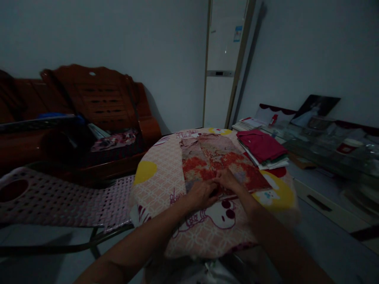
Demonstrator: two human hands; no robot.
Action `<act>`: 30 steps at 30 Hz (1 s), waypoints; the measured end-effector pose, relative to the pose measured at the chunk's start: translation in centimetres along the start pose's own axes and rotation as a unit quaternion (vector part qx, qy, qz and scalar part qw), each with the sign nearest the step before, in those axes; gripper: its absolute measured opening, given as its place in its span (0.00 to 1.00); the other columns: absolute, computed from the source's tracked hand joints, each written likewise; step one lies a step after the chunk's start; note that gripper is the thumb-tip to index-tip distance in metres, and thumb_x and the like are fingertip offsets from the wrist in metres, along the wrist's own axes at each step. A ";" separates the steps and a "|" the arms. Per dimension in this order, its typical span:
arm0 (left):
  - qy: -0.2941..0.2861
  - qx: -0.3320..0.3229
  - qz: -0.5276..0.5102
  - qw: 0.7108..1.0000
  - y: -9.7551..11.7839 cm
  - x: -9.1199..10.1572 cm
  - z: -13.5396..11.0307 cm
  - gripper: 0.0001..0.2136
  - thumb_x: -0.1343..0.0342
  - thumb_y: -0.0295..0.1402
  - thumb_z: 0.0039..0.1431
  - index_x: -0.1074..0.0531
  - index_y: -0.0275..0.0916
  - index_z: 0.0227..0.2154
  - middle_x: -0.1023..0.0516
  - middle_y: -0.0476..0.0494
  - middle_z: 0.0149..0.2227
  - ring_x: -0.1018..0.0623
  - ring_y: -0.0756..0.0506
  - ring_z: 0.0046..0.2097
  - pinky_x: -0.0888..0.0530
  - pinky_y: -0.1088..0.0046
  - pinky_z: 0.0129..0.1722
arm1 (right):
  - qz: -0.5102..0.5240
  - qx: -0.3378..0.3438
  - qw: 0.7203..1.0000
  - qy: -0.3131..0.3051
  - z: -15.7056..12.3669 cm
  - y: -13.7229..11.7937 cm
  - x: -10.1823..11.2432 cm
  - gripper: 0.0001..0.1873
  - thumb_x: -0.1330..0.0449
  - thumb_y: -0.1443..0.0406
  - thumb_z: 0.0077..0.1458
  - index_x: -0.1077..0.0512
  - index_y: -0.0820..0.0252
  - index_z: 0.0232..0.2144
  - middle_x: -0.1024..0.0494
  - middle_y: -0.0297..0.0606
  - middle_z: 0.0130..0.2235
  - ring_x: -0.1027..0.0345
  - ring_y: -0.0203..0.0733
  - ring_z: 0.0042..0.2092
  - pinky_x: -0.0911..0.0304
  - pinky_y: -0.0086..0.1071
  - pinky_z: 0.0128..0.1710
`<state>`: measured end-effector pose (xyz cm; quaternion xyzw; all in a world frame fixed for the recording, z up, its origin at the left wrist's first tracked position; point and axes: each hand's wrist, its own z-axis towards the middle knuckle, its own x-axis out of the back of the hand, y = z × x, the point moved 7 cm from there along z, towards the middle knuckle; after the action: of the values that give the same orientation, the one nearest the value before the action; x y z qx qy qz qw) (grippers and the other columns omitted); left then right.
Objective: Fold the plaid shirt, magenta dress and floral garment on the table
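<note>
A patterned garment [197,163], pinkish grey with red blotches, lies spread flat on a round table covered by a cartoon-print cloth [166,177]. Both hands meet over its middle, close to the edge nearest me. My left hand [203,193] rests on the garment with its fingers curled in toward the fabric. Touching it from the right, my right hand [226,179] has its fingers bent together and appears to pinch the cloth along the centre line. The fingertips are partly hidden, and the dim light blurs the detail.
Folded clothes with a magenta piece [260,145] on top are stacked at the table's right. A woven lounge chair [74,197] stands left, before a carved wooden sofa [100,98]. Along the right runs a glass-topped cabinet [310,189] with a paper cup [348,146].
</note>
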<state>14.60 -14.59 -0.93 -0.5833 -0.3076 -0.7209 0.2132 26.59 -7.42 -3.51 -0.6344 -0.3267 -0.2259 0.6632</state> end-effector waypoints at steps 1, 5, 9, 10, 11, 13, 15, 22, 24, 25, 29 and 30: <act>0.003 -0.007 0.007 1.000 0.3 0.1 -0.2 0.13 0.45 0.41 0.59 0.26 0.40 0.43 0.23 0.37 0.47 0.22 0.40 0.43 0.27 0.65 0.40 | -0.018 0.007 1.000 -0.001 -0.4 -0.1 -0.1 0.11 0.35 0.64 0.46 0.30 0.60 0.17 0.32 0.31 0.15 0.39 0.34 0.21 0.46 0.27 0.24; 0.008 -0.027 0.016 0.999 1.2 0.4 -0.8 0.12 0.50 0.35 0.62 0.26 0.40 0.45 0.22 0.38 0.44 0.22 0.41 0.43 0.27 0.66 0.38 | -0.083 0.039 0.996 0.024 -1.7 -0.7 -0.1 0.09 0.35 0.69 0.41 0.31 0.60 0.15 0.27 0.34 0.20 0.36 0.35 0.26 0.44 0.28 0.27; 0.022 -0.026 0.006 0.999 0.9 0.3 -1.3 0.12 0.53 0.33 0.64 0.27 0.40 0.46 0.22 0.38 0.45 0.22 0.40 0.44 0.27 0.66 0.39 | 0.010 0.031 0.997 0.064 -2.5 -0.6 0.3 0.08 0.36 0.67 0.43 0.32 0.59 0.18 0.28 0.32 0.21 0.34 0.35 0.26 0.42 0.26 0.26; 0.028 -0.026 -0.001 0.999 0.8 0.2 -1.4 0.12 0.52 0.33 0.64 0.28 0.39 0.46 0.22 0.38 0.46 0.22 0.40 0.45 0.27 0.65 0.40 | 0.053 0.013 0.997 0.061 -2.6 -0.3 0.2 0.08 0.37 0.66 0.45 0.32 0.59 0.19 0.29 0.30 0.20 0.34 0.34 0.24 0.42 0.26 0.24; 0.035 -0.022 -0.010 0.999 0.6 0.1 -1.4 0.13 0.50 0.34 0.63 0.29 0.39 0.48 0.23 0.37 0.47 0.23 0.40 0.46 0.27 0.65 0.42 | 0.095 -0.006 0.994 0.052 -2.7 -0.1 -0.1 0.07 0.38 0.65 0.46 0.32 0.59 0.21 0.30 0.29 0.19 0.35 0.34 0.21 0.43 0.26 0.22; 0.051 0.000 -0.031 0.998 0.0 0.0 -1.6 0.17 0.46 0.39 0.61 0.32 0.38 0.50 0.24 0.36 0.49 0.24 0.39 0.48 0.28 0.63 0.45 | 0.166 -0.024 0.985 0.025 -2.8 0.0 -0.7 0.05 0.39 0.65 0.47 0.30 0.59 0.29 0.30 0.26 0.20 0.38 0.33 0.17 0.44 0.26 0.17; 0.063 0.034 -0.043 0.997 -0.5 -0.3 -1.6 0.20 0.44 0.44 0.60 0.33 0.38 0.50 0.25 0.35 0.50 0.24 0.38 0.49 0.28 0.63 0.46 | 0.218 -0.008 0.976 -0.005 -2.9 -0.5 -1.2 0.15 0.38 0.67 0.45 0.29 0.60 0.39 0.30 0.24 0.20 0.39 0.32 0.15 0.45 0.25 0.15; 0.061 0.111 -0.001 0.992 -0.4 -0.6 -1.0 0.14 0.47 0.38 0.62 0.33 0.37 0.47 0.25 0.36 0.46 0.24 0.39 0.46 0.28 0.64 0.43 | 0.362 -0.029 0.931 -0.026 -3.0 -0.2 -1.8 0.27 0.38 0.63 0.43 0.30 0.63 0.48 0.27 0.27 0.18 0.39 0.34 0.14 0.46 0.25 0.11; 0.056 0.112 0.006 0.992 -0.4 -0.6 -1.1 0.12 0.50 0.32 0.64 0.32 0.37 0.48 0.25 0.37 0.46 0.24 0.41 0.45 0.28 0.66 0.43 | 0.371 -0.038 0.928 -0.017 -3.0 0.1 -1.8 0.22 0.37 0.61 0.41 0.27 0.63 0.41 0.28 0.27 0.18 0.39 0.33 0.14 0.46 0.25 0.11; 0.053 0.109 0.007 0.993 -0.4 -0.5 -1.3 0.12 0.51 0.30 0.63 0.31 0.38 0.49 0.25 0.37 0.46 0.24 0.41 0.45 0.28 0.67 0.43 | 0.372 -0.037 0.927 -0.015 -3.0 0.2 -1.8 0.21 0.37 0.60 0.40 0.27 0.63 0.38 0.28 0.27 0.17 0.38 0.33 0.14 0.46 0.25 0.11; 0.059 0.103 0.011 0.993 -1.1 0.1 -2.6 0.14 0.50 0.26 0.61 0.30 0.38 0.48 0.25 0.37 0.45 0.26 0.41 0.46 0.30 0.66 0.45 | 0.359 -0.034 0.933 -0.014 -3.0 0.4 -1.6 0.19 0.37 0.57 0.40 0.27 0.62 0.35 0.29 0.26 0.17 0.38 0.32 0.14 0.48 0.23 0.11; 0.067 0.107 0.009 0.992 -1.4 0.4 -3.0 0.13 0.50 0.26 0.60 0.30 0.38 0.47 0.25 0.37 0.44 0.26 0.41 0.46 0.30 0.66 0.45 | 0.349 -0.034 0.936 -0.015 -3.0 0.4 -1.5 0.19 0.37 0.58 0.40 0.27 0.62 0.35 0.30 0.26 0.16 0.39 0.32 0.13 0.49 0.23 0.10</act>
<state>11.38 -15.63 -1.20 -0.5101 -0.3623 -0.7197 0.3008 26.25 -10.52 -4.81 -0.7338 -0.0871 0.0188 0.6735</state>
